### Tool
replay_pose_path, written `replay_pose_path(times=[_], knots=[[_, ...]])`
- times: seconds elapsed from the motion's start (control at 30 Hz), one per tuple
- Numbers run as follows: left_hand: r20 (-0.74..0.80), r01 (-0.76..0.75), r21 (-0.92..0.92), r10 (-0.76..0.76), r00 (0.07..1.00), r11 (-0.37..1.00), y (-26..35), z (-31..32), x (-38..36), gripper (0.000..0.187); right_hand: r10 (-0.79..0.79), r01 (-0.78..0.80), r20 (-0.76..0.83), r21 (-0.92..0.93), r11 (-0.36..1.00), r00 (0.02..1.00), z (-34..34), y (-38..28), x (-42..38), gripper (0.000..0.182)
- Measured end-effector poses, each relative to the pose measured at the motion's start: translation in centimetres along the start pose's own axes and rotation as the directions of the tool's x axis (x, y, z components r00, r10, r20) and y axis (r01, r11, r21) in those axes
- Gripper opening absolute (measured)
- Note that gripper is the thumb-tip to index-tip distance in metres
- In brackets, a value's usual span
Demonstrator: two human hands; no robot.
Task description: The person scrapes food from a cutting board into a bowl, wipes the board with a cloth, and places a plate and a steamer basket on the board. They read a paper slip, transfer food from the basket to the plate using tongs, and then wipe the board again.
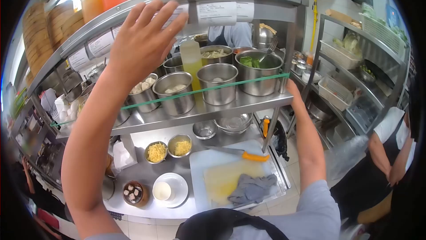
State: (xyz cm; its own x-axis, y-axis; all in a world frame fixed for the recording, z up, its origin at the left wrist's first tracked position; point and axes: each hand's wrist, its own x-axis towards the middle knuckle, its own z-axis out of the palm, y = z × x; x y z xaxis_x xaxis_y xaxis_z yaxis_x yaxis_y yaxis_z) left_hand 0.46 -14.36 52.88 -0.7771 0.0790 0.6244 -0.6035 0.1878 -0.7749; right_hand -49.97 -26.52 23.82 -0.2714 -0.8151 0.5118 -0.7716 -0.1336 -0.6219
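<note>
My left hand (143, 40) is raised in front of the top rail, open with its fingers stretched out. It overlaps the row of paper order slips (216, 13) and holds nothing visible. My right hand (293, 92) is at the right end of the steel shelf (248, 103), beside the post; its fingers are hidden there. Steel pots (218, 90) line this shelf behind a green-edged glass strip (208, 90). Among them are a pot of leafy greens (251, 62) with tongs and a bottle of yellow liquid (191, 62).
Below, a cutting board (199, 169) carries an orange-handled knife (255, 156) and a grey cloth (252, 188). Left of it are two bowls of yellow shreds (156, 152), a white plate (181, 191) with a cup, and a drink with ice (135, 193). A person (377, 169) stands at right.
</note>
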Motion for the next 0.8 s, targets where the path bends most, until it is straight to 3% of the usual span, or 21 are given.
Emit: replay_pose_path(times=[0.07, 0.17, 0.23, 0.3, 0.33, 0.37, 0.4, 0.43, 0.5, 0.53, 0.57, 0.6, 0.63, 0.67, 0.7, 0.73, 0.77, 0.8], knots=[[0.000, -0.009, 0.021, 0.009, 1.000, 1.000, 0.3, 1.7, 0.9, 0.052, -0.003, 0.015, -0.062, 0.202, 0.979, 0.998, 1.9, 2.2, -0.8, 0.050], [-0.034, -0.050, 0.061, 0.052, 0.998, 0.997, 1.4, 2.6, 2.7, 0.060, -0.003, 0.034, -0.167, 0.183, 0.983, 0.986, 3.4, 1.7, -3.7, 0.052], [-0.051, -0.094, 0.071, 0.098, 0.994, 0.993, 1.8, 3.0, 3.6, 0.061, 0.035, 0.021, -0.192, 0.283, 0.959, 0.981, 4.6, 2.9, -4.2, 0.055], [0.026, -0.108, 0.123, 0.106, 0.994, 0.986, 1.5, 3.4, 4.4, 0.061, -0.260, 0.233, -0.564, -0.121, 0.965, 0.784, 4.6, 3.9, -4.6, 0.052], [0.034, -0.110, 0.129, 0.106, 0.994, 0.986, 1.2, 2.8, 4.6, 0.061, 0.017, 0.124, -0.685, 0.157, 0.980, 0.728, 3.3, 3.3, -4.7, 0.043], [0.029, -0.053, -0.102, 0.056, 0.998, 0.993, 0.4, 2.0, 4.6, 0.059, 0.307, 0.051, -0.705, 0.437, 0.898, 0.639, 1.7, 2.7, -4.5, 0.035], [0.047, 0.011, -0.327, 0.004, 0.999, 0.945, -0.4, 1.0, 4.3, 0.056, 0.385, 0.215, -0.743, 0.569, 0.793, 0.547, -0.6, -0.8, -5.9, 0.029], [0.077, 0.021, -0.317, 0.003, 0.997, 0.948, -1.3, -0.1, 3.7, 0.056, 0.484, 0.378, -0.745, 0.657, 0.653, 0.459, -3.2, -5.7, -7.7, 0.024], [0.080, -0.010, -0.236, 0.030, 0.996, 0.972, -3.3, -1.8, 2.7, 0.048, 0.394, 0.529, -0.805, 0.591, 0.609, 0.444, -5.7, -15.5, -10.1, 0.019], [0.105, -0.061, -0.120, 0.074, 0.992, 0.991, -4.1, -2.2, 2.0, 0.043, 0.274, 0.516, -0.767, 0.607, 0.605, 0.581, -5.7, -20.4, -11.4, 0.018], [0.117, -0.054, -0.127, 0.069, 0.991, 0.990, -4.6, -2.2, 1.1, 0.043, 0.139, 0.505, -0.703, 0.619, 0.602, 0.698, -5.1, -25.0, -12.2, 0.017], [0.145, -0.080, -0.098, 0.093, 0.985, 0.992, -5.2, -2.1, 0.2, 0.040, 0.062, 0.409, -0.508, 0.754, 0.515, 0.859, -4.2, -28.4, -11.9, 0.018], [0.174, -0.107, -0.066, 0.117, 0.978, 0.992, -5.9, -2.1, -0.7, 0.036, -0.072, 0.298, -0.291, 0.894, 0.334, 0.954, -2.6, -30.7, -10.6, 0.024], [0.056, -0.103, -0.032, 0.105, 0.993, 0.994, -6.3, -2.0, -2.0, 0.027, -0.187, 0.164, -0.113, 0.945, 0.283, 0.976, -1.0, -32.8, -9.3, 0.031], [0.068, -0.096, -0.029, 0.097, 0.993, 0.995, -5.7, -2.6, -3.3, 0.027, -0.315, 0.149, -0.077, 0.966, 0.211, 0.946, 1.3, -34.7, -7.5, 0.039], [0.018, 0.220, -0.148, -0.220, 0.975, 0.964, -5.0, -3.6, -4.6, 0.022, -0.256, 0.136, -0.093, 0.979, 0.152, 0.962, 2.5, -37.4, -7.0, 0.040], [0.002, 0.496, -0.271, -0.515, 0.857, 0.825, -4.6, -4.2, -5.7, 0.018, -0.263, 0.132, -0.092, 0.981, 0.142, 0.960, 3.2, -39.0, -5.9, 0.040], [0.174, 0.733, -0.457, -0.758, 0.629, 0.504, -4.7, -3.8, -7.5, 0.021, -0.322, 0.053, -0.069, 0.997, -0.060, 0.944, 4.0, -40.6, -4.7, 0.039]])
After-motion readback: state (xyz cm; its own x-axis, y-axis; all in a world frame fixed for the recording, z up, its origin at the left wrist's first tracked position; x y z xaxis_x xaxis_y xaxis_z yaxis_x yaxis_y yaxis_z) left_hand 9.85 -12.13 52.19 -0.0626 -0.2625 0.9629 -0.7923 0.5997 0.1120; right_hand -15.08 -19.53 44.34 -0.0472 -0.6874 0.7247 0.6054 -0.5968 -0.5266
